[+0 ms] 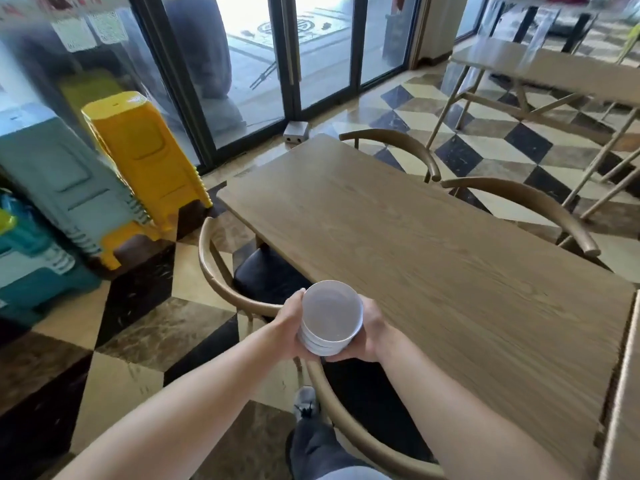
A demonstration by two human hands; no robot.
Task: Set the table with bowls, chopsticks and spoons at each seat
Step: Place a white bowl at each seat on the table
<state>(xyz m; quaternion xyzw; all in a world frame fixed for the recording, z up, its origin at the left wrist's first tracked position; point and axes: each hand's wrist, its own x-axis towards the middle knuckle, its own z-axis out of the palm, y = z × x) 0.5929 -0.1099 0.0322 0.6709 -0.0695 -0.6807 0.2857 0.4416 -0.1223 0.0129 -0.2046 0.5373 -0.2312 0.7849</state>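
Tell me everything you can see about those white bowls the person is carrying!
The stack of white bowls is a few plain round bowls nested inside one another, smooth and slightly shiny, perhaps ceramic or melamine. The top bowl faces up and is empty. The left hand and right hand grip the stack from opposite sides, holding it upright in the air beside the edge of the wooden table. Only the hands touch it.

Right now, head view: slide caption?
Left hand and right hand hold a stack of white bowls beside the wooden table.
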